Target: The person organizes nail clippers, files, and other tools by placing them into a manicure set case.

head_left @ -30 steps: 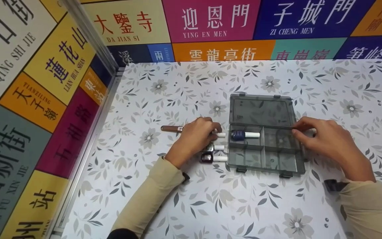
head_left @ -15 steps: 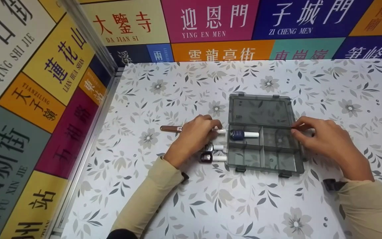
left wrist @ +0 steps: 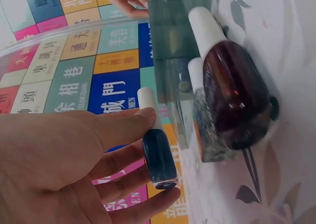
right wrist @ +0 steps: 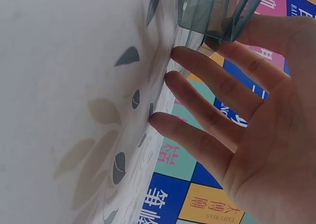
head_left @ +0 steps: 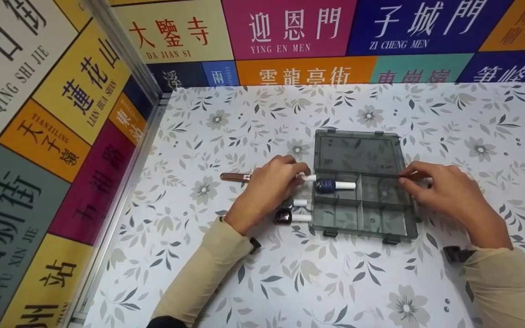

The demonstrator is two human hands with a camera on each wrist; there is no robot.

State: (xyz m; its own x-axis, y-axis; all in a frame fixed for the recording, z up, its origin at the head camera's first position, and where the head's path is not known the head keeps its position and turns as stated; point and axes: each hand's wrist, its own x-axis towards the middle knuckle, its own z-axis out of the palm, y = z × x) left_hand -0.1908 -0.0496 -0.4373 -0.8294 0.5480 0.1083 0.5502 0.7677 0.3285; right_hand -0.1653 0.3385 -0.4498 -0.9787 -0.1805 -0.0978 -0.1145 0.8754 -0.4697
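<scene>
Smoky-plastic divided box [head_left: 361, 202] has the right hand [head_left: 454, 193] pinching one edge, the left hand [head_left: 271, 184] pinching a white-capped teal-blue bottle [left wrist: 160, 157] opposite, “YING EN MEN” lettering [head_left: 280, 48] beyond.

A glossy white table covering [head_left: 317, 291] bears grey flowers and leaves. Behind it stands a back wall [head_left: 290, 34] of multicoloured rectangles lettered in Chinese; a matching side wall [head_left: 46, 136] meets a silvery metal rail [head_left: 104, 241].

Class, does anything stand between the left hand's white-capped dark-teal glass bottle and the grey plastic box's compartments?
The box's left wall does; beyond it, a white-capped navy glass bottle lies in the nearest compartment.
</scene>
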